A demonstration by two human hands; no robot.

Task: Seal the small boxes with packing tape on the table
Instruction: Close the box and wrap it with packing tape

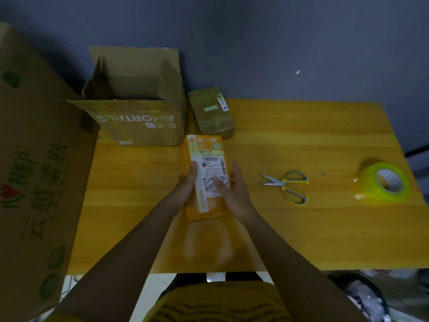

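- Table (301, 228): carries an open carton (139, 117) at the far left, and a taped brown box (212, 112) beside it.
- Orange box (205, 159): at centre, held between both hands. I judge it light, stiff cardboard with a slick label; best held by the long sides.
- Left hand (188, 184), right hand (234, 189): each grip curled around a side.
- Tape roll (385, 182), scissors (287, 184): at right, untouched.

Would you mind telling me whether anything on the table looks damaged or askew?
The open cardboard box at the table's far left has a ragged, torn left flap. The scissors lie open. Otherwise nothing stands out.
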